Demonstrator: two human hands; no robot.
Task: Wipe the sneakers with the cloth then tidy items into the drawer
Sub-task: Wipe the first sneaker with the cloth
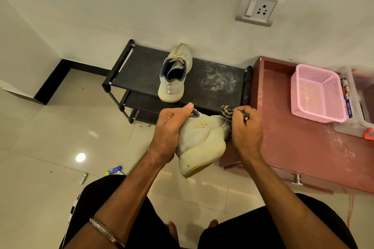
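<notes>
Above glossy cream floor tiles, left hand (172, 127) gripping cream suede sneaker (202, 143) by its collar, toe aimed right at right hand (245, 127) clutching striped cloth (227, 112).

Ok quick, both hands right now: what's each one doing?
Left hand: grips the held sneaker at its collar.
Right hand: clutches the striped cloth against the sneaker's toe end.
</notes>
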